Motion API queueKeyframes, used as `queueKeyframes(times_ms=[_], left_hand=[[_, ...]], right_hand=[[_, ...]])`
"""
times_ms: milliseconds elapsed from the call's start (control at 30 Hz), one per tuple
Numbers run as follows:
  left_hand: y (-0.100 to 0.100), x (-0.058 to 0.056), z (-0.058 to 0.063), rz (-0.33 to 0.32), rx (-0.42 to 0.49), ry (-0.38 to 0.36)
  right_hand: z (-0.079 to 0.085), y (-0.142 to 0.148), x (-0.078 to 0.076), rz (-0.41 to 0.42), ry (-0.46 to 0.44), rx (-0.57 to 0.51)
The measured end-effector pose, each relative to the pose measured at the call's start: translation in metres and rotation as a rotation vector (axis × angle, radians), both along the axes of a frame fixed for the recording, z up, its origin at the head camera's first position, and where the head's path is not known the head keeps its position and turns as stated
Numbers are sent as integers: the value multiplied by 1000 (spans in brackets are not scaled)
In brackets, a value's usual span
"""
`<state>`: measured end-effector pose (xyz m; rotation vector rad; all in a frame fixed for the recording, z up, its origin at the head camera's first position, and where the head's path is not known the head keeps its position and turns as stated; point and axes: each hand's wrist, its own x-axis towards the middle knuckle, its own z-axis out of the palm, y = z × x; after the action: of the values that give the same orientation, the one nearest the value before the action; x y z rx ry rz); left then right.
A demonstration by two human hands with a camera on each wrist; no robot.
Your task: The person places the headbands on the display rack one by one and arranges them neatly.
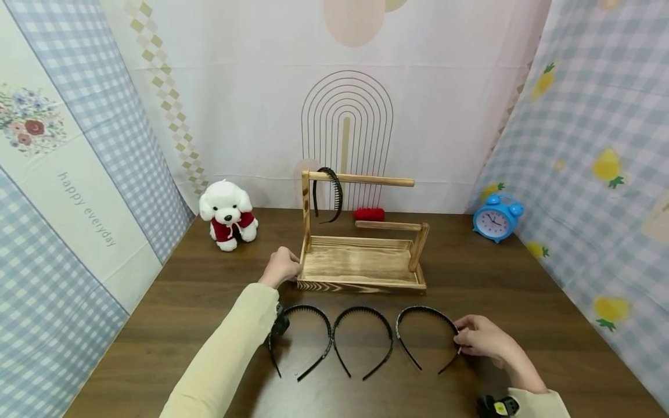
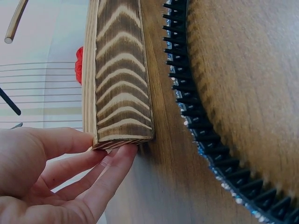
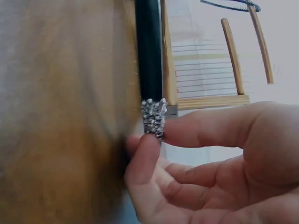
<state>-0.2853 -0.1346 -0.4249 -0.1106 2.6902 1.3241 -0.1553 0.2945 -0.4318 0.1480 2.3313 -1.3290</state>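
Note:
A wooden two-arm rack with a tray base [image 1: 360, 287] stands mid-table. My left hand [image 1: 282, 266] grips the tray's left end; in the left wrist view its fingers meet the corner of the striped wood [image 2: 124, 88]. One black toothed headband [image 1: 338, 194] hangs on the upper bar near its post. Three more headbands lie in a row before the rack: a left one [image 1: 308, 306], a middle one [image 1: 362, 308] and a right one [image 1: 425, 308]. My right hand [image 1: 483, 337] pinches the right headband's side, where silvery sparkles [image 3: 153, 114] show between thumb and finger.
A white plush dog [image 1: 225, 212] in a red vest sits at the back left. To the back right stands a blue alarm clock [image 1: 493, 220]. Behind the rack lies a red object [image 1: 369, 215]. Patterned cloths [image 1: 444, 116] hang around the brown table [image 1: 172, 325].

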Motion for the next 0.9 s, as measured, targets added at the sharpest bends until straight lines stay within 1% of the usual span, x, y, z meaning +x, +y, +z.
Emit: queueKeyframes(times_ms=[133,200,333,400,467,600,700,900], left_hand=[[1,0,0,10,-7,-1],[1,0,0,9,-3,-2],[1,0,-1,9,1,-1],[2,0,-2,8,2,0],[2,0,-3,10,3,-1],[1,-1,-4,4,-1,5],[1,0,-4,1,-3,9],[1,0,-3,2,7,11]], right_hand=[[-1,9,1,18,-12,-73],[-2,13,1,48,-13,-102],[-2,20,4,87,-61,-176],[-2,22,5,93,-85,-214],[-3,22,6,93,-88,-247],[-3,22,6,66,-50,-296],[0,22,6,27,-29,-320],[2,21,7,-48,20,-331]])
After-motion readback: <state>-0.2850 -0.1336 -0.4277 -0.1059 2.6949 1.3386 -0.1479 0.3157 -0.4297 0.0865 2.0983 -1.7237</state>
